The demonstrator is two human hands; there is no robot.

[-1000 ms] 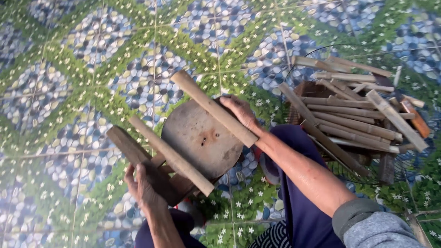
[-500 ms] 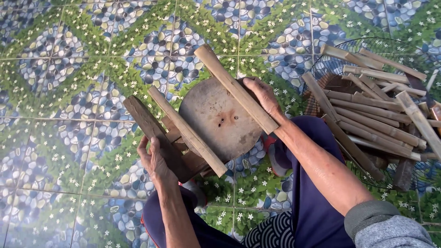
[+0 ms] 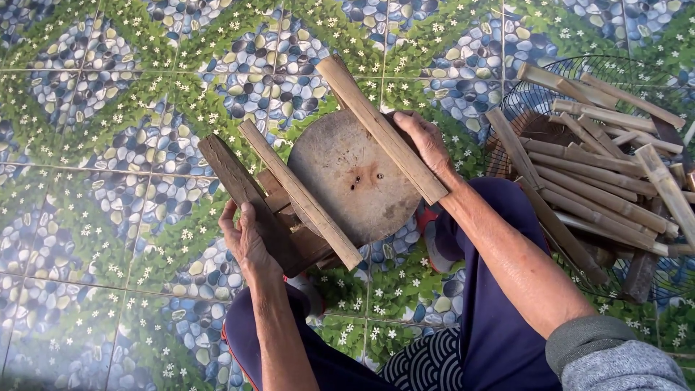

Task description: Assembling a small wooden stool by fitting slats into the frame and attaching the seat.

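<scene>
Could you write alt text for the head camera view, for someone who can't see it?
Seen from above, a seated person grips a small overturned wooden stool: the left hand holds a dark leg, the right hand rests at the round seat's edge beside a pale leg. To the right, a pile of split bamboo sticks lies on a wire fan guard, over a tiled floor printed with pebbles and flowers.

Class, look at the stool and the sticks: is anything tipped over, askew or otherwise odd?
Yes. The wooden stool lies tipped on its side, legs pointing sideways, steadied by the left hand and right hand. The bamboo sticks lie jumbled across a wire basket.
</scene>
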